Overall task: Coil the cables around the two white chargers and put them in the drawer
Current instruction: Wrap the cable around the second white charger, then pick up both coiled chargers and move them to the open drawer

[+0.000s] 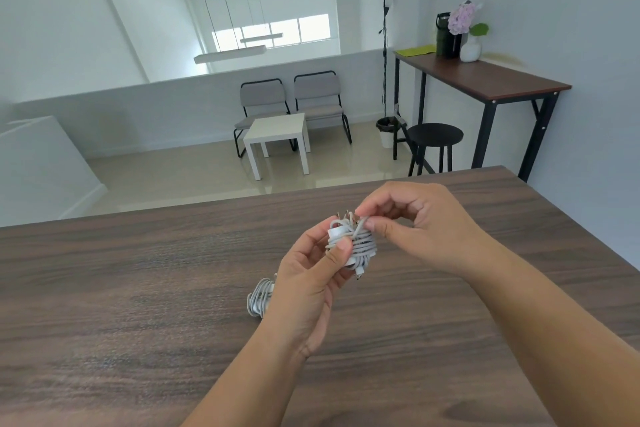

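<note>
Fingers of my left hand (311, 274) grip the second charger (349, 241) above the counter (138, 288), just right of the coiled charger (260, 298), while my right hand (415, 222) pinches its springy cable end; light, slick, best held across the wraps.

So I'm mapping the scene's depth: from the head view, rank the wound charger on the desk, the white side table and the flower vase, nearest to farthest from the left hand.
1. Wound charger, lying on the desk just left of the left hand.
2. White side table, on the floor beyond the desk, before the chairs.
3. Flower vase, on the tall table at far right.
</note>
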